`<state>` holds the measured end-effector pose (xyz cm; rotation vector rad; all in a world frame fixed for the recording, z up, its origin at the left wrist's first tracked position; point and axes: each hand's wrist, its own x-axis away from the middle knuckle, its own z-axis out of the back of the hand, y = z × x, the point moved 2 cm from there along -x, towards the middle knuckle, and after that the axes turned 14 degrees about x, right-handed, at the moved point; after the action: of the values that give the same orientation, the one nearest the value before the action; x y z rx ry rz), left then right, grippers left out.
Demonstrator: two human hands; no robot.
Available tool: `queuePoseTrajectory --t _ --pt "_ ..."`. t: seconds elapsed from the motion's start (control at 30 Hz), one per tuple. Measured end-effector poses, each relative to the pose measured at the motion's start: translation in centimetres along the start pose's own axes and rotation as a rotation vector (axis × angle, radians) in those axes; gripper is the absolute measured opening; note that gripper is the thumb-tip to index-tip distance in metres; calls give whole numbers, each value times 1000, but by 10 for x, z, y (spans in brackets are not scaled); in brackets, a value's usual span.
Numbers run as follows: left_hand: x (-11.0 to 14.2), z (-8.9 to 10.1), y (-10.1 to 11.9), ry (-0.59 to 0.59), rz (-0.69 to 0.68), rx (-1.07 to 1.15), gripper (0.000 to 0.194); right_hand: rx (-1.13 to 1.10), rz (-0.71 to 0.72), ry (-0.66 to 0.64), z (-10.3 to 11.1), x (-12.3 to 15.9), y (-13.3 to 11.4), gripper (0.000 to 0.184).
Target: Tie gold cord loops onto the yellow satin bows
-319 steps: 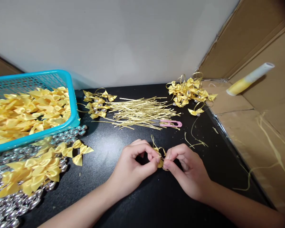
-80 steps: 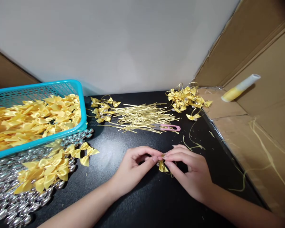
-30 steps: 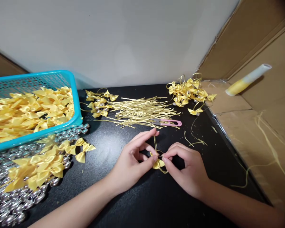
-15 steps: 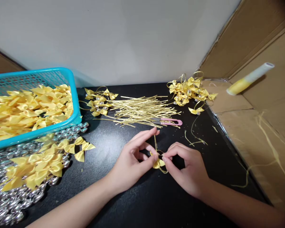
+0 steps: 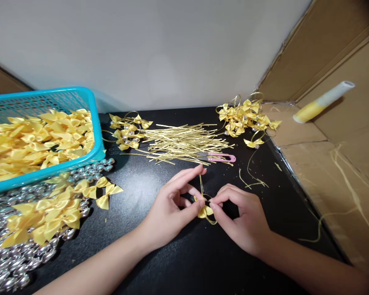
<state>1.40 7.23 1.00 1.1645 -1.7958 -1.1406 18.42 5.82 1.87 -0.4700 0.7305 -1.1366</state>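
Between my hands is a yellow satin ribbon bow (image 5: 205,212) with a thin gold cord (image 5: 201,186) looped about it. My left hand (image 5: 178,207) pinches the bow and cord between thumb and a finger, while its index finger is stretched out above, against the cord's upper end. With thumb and index pressed together, my right hand (image 5: 241,215) grips a thin strand of the cord just right of the bow. The fingers partly hide the bow and the crossing of the cord. Beyond my hands lies a pile of cut gold cords (image 5: 184,141) with pink-handled thread snips (image 5: 221,157) on it.
A turquoise basket (image 5: 94,123) of yellow bows stands at left. Loose bows (image 5: 52,213) lie over silver beads (image 5: 33,262) before it. Bows with cord loops and beads form a small cluster (image 5: 127,133) and a larger heap (image 5: 246,116). Cardboard (image 5: 313,164) borders the right side.
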Motion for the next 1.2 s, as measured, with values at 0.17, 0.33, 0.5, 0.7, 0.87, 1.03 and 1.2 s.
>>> queuePoseTrajectory --t 0.17,0.33,0.5,0.7,0.87,1.03,1.2 --pt "1 -1 1 -2 0 -8 58 5 -2 -2 0 1 -1 15" --pt "1 -1 1 3 -1 -10 59 7 -8 -2 0 1 0 15" --pt "1 -2 2 4 -3 -27 59 1 -2 5 1 0 0 15" --pt "2 -1 1 34 -12 -28 59 1 5 15 1 1 -1 16" --pt "3 0 1 43 -15 -22 59 -5 1 18 1 1 -1 17" --pt "1 -1 1 45 -10 -22 58 -11 -6 6 1 1 -1 16" --pt "1 -1 1 50 -11 -21 59 -8 -5 4 1 1 -1 16"
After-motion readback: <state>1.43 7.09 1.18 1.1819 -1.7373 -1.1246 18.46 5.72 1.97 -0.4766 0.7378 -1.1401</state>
